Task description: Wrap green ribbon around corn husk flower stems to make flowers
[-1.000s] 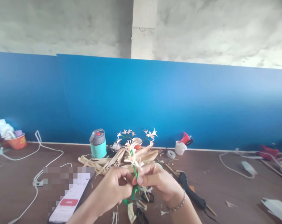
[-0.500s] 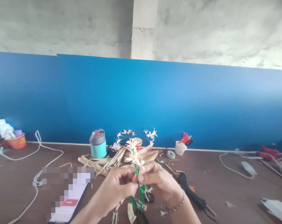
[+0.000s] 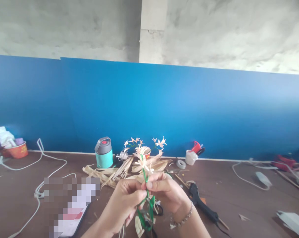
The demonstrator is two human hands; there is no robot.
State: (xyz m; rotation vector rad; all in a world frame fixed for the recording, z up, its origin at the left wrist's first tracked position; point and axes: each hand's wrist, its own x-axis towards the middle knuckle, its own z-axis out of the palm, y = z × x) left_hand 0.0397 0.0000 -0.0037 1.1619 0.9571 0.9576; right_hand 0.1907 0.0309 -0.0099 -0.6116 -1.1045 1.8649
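The loop of green strip [image 3: 152,207] hangs lower toward me than in the earlier frame, and the lowest flower [image 3: 150,171] sinks farther behind my right fingers. My left hand [image 3: 128,200] closes around the green stem [image 3: 145,175], thumb against forefinger; my right hand [image 3: 166,191] pinches it just above, fingertips nearly shut. The stem stands almost upright between them, over the near middle of the table [image 3: 228,195]. Cream flowers [image 3: 142,162] are already set along its top, and the green there looks finished, in my judgement; the length below my fingers appears still to be wound, the strip hanging loose. At the far side, small flower sprays [image 3: 161,143] arch beside an orange cup [image 3: 147,154], behind dry husks [image 3: 110,175]. A black glue gun [image 3: 203,201] lies to the right, untouched.
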